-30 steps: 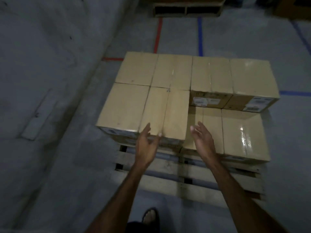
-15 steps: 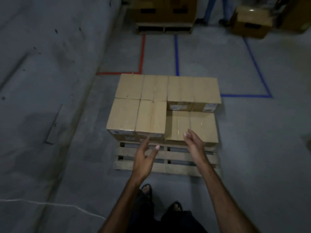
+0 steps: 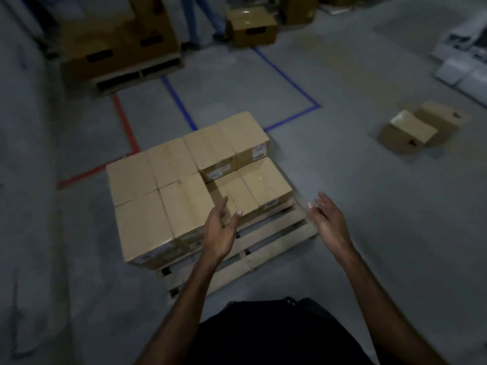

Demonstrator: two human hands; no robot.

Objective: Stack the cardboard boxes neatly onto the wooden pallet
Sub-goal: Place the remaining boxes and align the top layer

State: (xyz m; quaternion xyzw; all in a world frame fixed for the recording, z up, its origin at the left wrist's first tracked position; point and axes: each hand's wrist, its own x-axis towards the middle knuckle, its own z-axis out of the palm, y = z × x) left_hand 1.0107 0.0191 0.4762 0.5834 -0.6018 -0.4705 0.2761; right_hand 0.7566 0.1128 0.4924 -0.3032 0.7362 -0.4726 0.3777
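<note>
Nearest the camera, the person's two bare forearms reach forward over a dark garment. The left hand point(image 3: 220, 230) hangs palm-inward in front of the stack, its fingers point(image 3: 222, 205) straight and loosely spread, gripping nothing; whether the fingertips brush the low box behind them cannot be told. The right hand point(image 3: 328, 222) is out past the pallet's right corner, fingers relaxed and apart, also empty and touching nothing.

Just beyond the hands lies the slatted wooden pallet point(image 3: 276, 235), its near planks still bare. On it sit the tan taped cardboard boxes point(image 3: 160, 206): a two-high block on the left and across the back, and a lower step of single-height boxes point(image 3: 259, 185) at the near right.

The step in hand looks like going for another box, since both hands are free. To do it well, the next box would best fill the low step first, set down flush against the taller neighbours with its edges lined up, so the top layer closes level; after that the bare front planks could take a new row.

Farther off to the right, two loose brown cardboard boxes point(image 3: 419, 127) lie on the grey concrete floor point(image 3: 369, 206), well apart from the pallet, and seem the likeliest ones to fetch. Blue and red floor tape point(image 3: 181, 106) runs behind, and beyond it another loaded pallet point(image 3: 118, 48).
</note>
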